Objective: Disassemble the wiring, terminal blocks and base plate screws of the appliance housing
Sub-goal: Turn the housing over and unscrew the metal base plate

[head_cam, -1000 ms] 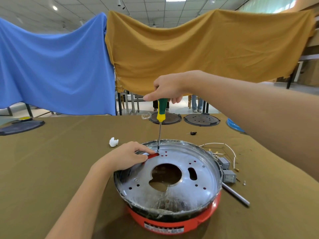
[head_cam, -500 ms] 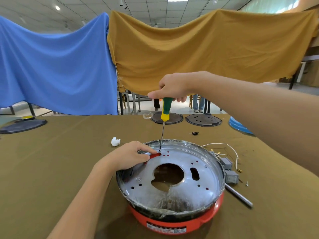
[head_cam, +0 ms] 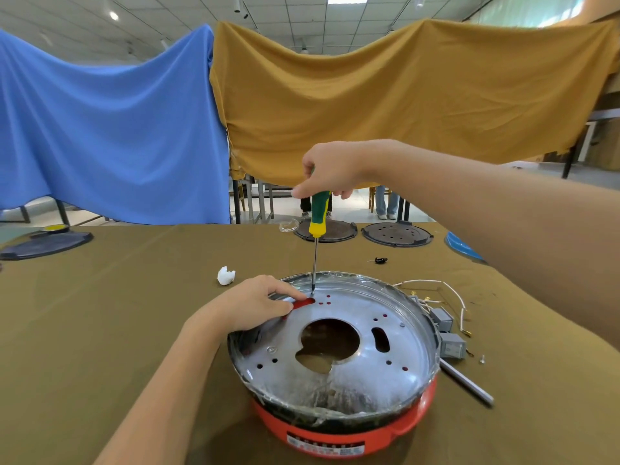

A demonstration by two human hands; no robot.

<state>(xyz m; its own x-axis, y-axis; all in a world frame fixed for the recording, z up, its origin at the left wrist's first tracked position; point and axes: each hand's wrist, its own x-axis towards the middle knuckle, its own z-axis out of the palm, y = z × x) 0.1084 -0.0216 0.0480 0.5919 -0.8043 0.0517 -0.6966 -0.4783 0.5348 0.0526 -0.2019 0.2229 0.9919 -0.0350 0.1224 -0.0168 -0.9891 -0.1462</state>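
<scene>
A round orange appliance housing [head_cam: 349, 434] stands on the table, with a shiny metal base plate [head_cam: 396, 360] full of holes on top. My right hand [head_cam: 330, 171] grips the green and yellow handle of a screwdriver [head_cam: 317, 216] from above. The shaft stands upright and its tip touches the far left part of the plate. My left hand [head_cam: 250, 305] rests on the plate's left rim, fingers reaching toward the tip beside a red slot. Loose white wires [head_cam: 432, 285] and grey terminal blocks [head_cam: 451, 344] lie just right of the housing.
A white scrap [head_cam: 225, 275] lies left of the housing, a small black part [head_cam: 380, 260] behind it. A grey rod [head_cam: 466, 382] and a small screw [head_cam: 482, 358] sit at the right. Dark round plates [head_cam: 397, 233] and a blue dish [head_cam: 461, 245] stand at the table's far edge.
The screwdriver stays on the same spot of the plate while my right hand shifts its hold on the handle. My left hand keeps its place on the rim.
</scene>
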